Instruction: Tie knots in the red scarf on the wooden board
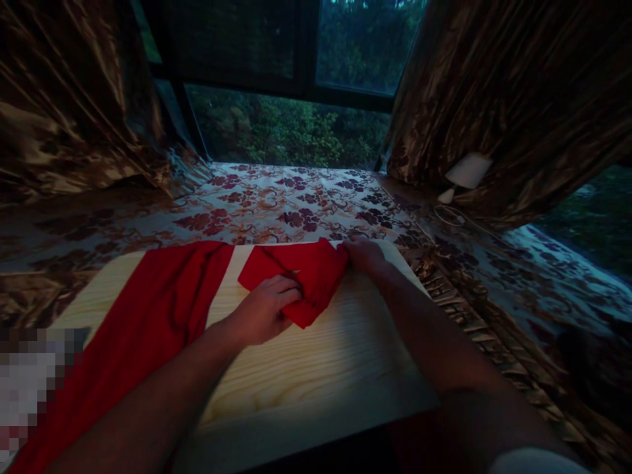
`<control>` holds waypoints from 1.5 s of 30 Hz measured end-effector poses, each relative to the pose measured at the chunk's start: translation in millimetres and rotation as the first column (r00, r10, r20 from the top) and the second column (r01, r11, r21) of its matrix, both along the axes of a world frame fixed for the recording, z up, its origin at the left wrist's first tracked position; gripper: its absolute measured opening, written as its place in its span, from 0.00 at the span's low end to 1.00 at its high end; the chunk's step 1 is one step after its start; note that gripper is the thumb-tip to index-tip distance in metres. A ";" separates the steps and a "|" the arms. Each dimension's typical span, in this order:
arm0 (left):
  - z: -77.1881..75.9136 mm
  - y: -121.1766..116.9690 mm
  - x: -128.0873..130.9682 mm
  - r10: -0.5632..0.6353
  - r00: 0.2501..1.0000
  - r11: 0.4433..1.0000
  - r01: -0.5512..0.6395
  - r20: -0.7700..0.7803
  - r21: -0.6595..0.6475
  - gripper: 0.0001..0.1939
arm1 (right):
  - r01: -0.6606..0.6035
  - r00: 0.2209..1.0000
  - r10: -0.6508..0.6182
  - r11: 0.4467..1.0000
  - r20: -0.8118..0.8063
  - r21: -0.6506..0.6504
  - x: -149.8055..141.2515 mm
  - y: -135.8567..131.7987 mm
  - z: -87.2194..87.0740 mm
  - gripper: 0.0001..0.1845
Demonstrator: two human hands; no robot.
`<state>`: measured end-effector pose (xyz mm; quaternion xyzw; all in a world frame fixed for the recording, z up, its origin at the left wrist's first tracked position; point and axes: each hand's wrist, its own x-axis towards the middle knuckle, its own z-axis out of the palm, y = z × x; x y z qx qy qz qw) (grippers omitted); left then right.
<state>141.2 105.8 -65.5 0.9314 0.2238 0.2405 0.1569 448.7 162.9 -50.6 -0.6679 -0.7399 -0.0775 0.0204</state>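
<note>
A folded piece of red cloth (316,280) with a small pale mark lies near the far edge of a light wood-grain table (296,382). My left hand (270,308) is closed at its near left side, with curled fingers over the fabric and the thumb hidden. At its far right corner, my right hand (364,255) pinches the bunched fabric. A longer red cloth (162,316) with dark creases stretches along the table's left side, partly behind my left forearm. Dim light hides whether either cloth is a particular garment.
Beyond the table spreads a flower-patterned cover (291,197), reaching a dark-framed window (306,92). Shiny brown curtains (64,99) hang on both sides. A small lamp (469,171) with a white shade stands at the right. The lower left corner is pixelated.
</note>
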 end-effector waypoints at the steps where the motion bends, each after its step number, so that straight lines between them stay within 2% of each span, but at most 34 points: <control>1: 0.6 -1.7 1.4 0.017 0.999 0.999 -0.015 -0.048 0.039 0.12 | -0.045 0.999 0.045 0.998 0.015 0.053 3.2 3.9 4.8 0.17; 3: 1.4 -4.6 3.8 0.051 0.994 0.996 -0.044 -0.101 0.072 0.13 | -0.096 0.995 0.093 0.977 0.027 0.189 10.5 10.0 12.0 0.19; 5: 2.6 -6.7 4.9 0.057 0.990 0.996 -0.048 -0.129 0.072 0.14 | -0.067 0.998 0.064 0.973 0.023 0.222 18.6 12.8 13.2 0.21; 8: 6.8 -10.0 4.5 0.065 0.988 0.997 -0.059 -0.141 0.044 0.19 | 0.125 0.992 -0.127 0.988 0.015 0.093 31.1 10.0 6.0 0.20; 10: 10.4 -12.5 3.8 0.079 0.987 0.997 -0.077 -0.140 0.020 0.22 | 0.270 0.963 -0.270 0.958 -0.020 0.099 38.0 4.4 0.7 0.19; 13: 13.8 -15.7 3.7 0.091 0.987 0.995 -0.097 -0.133 -0.036 0.26 | 0.401 0.911 -0.355 0.882 -0.211 0.248 41.7 -6.1 -3.5 0.23; 15: 13.9 -17.2 4.3 0.100 0.990 0.990 -0.110 -0.103 -0.093 0.30 | 0.458 0.858 -0.344 0.848 -0.381 0.267 38.1 -12.4 -6.7 0.21; 17: 13.4 -18.6 5.0 0.097 0.994 0.982 -0.105 -0.055 -0.159 0.39 | 0.447 0.816 -0.297 0.868 -0.496 0.216 30.2 -17.1 -12.9 0.18; 19: 14.1 -20.4 5.3 0.079 0.997 0.969 -0.080 -0.013 -0.234 0.46 | 0.334 0.823 -0.191 0.924 -0.535 0.184 20.5 -19.3 -21.9 0.15; 21: 17.5 -22.3 4.7 0.056 0.998 0.947 -0.050 0.009 -0.318 0.48 | 0.205 0.851 -0.083 0.962 -0.519 0.182 12.3 -19.0 -31.2 0.16; 23: 23.3 -23.7 2.8 0.023 1.000 0.910 -0.013 0.019 -0.414 0.47 | 0.126 0.875 -0.034 0.979 -0.483 0.161 7.7 -16.7 -38.7 0.16; 25: 30.0 -23.7 -0.7 -0.036 0.999 0.843 0.046 0.028 -0.536 0.45 | 0.111 0.887 -0.034 0.984 -0.461 0.141 7.1 -13.6 -43.8 0.16; 26: 32.8 -22.9 -3.0 -0.085 0.995 0.784 0.096 0.048 -0.614 0.43 | 0.115 0.886 -0.038 0.984 -0.463 0.138 7.9 -12.2 -45.5 0.16; 28: 36.3 -19.7 -7.9 -0.209 0.969 0.595 0.232 0.131 -0.769 0.40 | 0.120 0.877 -0.037 0.982 -0.479 0.145 10.3 -10.5 -47.2 0.19; 30: 35.6 -15.0 -11.7 -0.267 0.926 0.397 0.359 0.268 -0.845 0.39 | 0.115 0.874 -0.026 0.981 -0.485 0.155 12.1 -10.5 -46.6 0.26; 31: 33.8 -12.6 -12.5 -0.236 0.914 0.354 0.397 0.330 -0.847 0.38 | 0.110 0.878 -0.023 0.982 -0.479 0.153 12.4 -10.9 -45.4 0.29; 32: 31.3 -10.6 -12.4 -0.162 0.915 0.381 0.403 0.369 -0.832 0.37 | 0.102 0.884 -0.023 0.984 -0.467 0.145 12.4 -11.4 -43.6 0.30; 33: 28.3 -9.0 -11.2 -0.060 0.922 0.471 0.364 0.383 -0.804 0.34 | 0.091 0.892 -0.022 0.987 -0.452 0.131 12.1 -11.6 -41.0 0.29; 35: 21.7 -8.2 -6.0 0.115 0.927 0.721 0.170 0.358 -0.671 0.26 | 0.047 0.907 -0.008 0.996 -0.422 0.082 11.0 -10.4 -33.8 0.23; 36: 18.2 -9.0 -2.6 0.150 0.935 0.825 0.061 0.321 -0.562 0.22 | 0.026 0.912 -0.006 0.999 -0.410 0.043 10.5 -8.5 -29.3 0.19; 37: 14.6 -10.3 0.9 0.149 0.953 0.898 -0.018 0.265 -0.439 0.21 | 0.016 0.917 -0.016 1.000 -0.399 -0.004 10.2 -5.6 -24.4 0.16; 38: 10.8 -12.0 4.3 0.119 0.975 0.944 -0.052 0.189 -0.325 0.23 | 0.017 0.921 -0.036 0.998 -0.388 -0.053 10.2 -1.7 -19.2 0.13; 40: 3.2 -15.5 9.4 0.046 0.999 0.984 -0.044 0.009 -0.173 0.29 | 0.045 0.925 -0.096 0.989 -0.368 -0.144 10.8 8.5 -9.1 0.09; 43: -5.5 -18.0 12.3 0.005 0.985 0.996 -0.020 -0.174 -0.085 0.34 | 0.094 0.920 -0.155 0.979 -0.359 -0.181 11.8 24.2 2.9 0.09; 45: -7.6 -17.8 11.9 -0.001 0.976 0.997 -0.014 -0.217 -0.071 0.34 | 0.198 0.908 -0.225 0.974 -0.353 -0.112 11.0 30.0 7.8 0.14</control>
